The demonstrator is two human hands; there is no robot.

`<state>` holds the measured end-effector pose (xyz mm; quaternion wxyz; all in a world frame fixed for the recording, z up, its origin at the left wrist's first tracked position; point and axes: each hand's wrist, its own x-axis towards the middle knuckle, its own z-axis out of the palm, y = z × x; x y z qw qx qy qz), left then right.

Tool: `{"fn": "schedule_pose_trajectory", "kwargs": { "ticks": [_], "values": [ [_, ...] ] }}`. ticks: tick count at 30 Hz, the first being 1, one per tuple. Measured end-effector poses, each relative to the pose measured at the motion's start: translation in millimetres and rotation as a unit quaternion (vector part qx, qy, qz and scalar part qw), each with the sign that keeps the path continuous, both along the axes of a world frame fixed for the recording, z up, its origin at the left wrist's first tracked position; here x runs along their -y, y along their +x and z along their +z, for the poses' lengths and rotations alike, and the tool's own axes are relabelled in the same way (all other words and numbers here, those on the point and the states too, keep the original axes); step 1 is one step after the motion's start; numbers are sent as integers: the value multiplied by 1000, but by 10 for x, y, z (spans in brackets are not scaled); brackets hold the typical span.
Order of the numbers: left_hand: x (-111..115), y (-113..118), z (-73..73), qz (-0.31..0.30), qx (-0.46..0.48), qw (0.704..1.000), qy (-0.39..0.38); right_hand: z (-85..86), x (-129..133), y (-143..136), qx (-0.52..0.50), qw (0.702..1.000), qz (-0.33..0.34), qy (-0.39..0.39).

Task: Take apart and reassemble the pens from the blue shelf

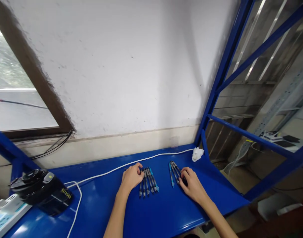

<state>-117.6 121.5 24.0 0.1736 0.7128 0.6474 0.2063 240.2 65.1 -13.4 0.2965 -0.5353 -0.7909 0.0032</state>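
Observation:
Several dark-barrelled pens (148, 183) lie side by side in a row on the blue table (146, 218); the rightmost one has light-blue ends. My left hand (132, 178) is at the row's left side, with curled fingers and thumb around the upper part of the leftmost pen. To the right lies a smaller fanned group of pens (175, 172), its leftmost pen blue-tipped. My right hand (192, 186) has its thumb and fingers closed around a dark pen at that group's right side. My fingers partly hide the pens they touch.
A white cable (121, 166) runs along the table's back to a crumpled white tissue (197, 154). A black bottle (46, 191) lies tilted at left beside a white power strip (11, 211). Blue frame posts (219, 82) stand at the right, before a white wall (121, 72).

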Motion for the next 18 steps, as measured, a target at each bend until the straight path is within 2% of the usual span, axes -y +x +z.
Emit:
{"fn": "schedule_pose_trajectory", "kwargs": {
  "ticks": [5,10,14,18],
  "values": [
    [19,6,26,-3,15,1000,-9,18,60,-12,-3,1000,30,-5],
    [24,7,0,25,56,998,-8,111,123,-49,-19,998,62,-18],
    [1,-16,-41,57,124,991,-11,166,149,-75,-36,997,69,-18],
    [-76,-82,-81,69,241,968,-16,182,156,-87,-46,997,61,-26]
  ]
}}
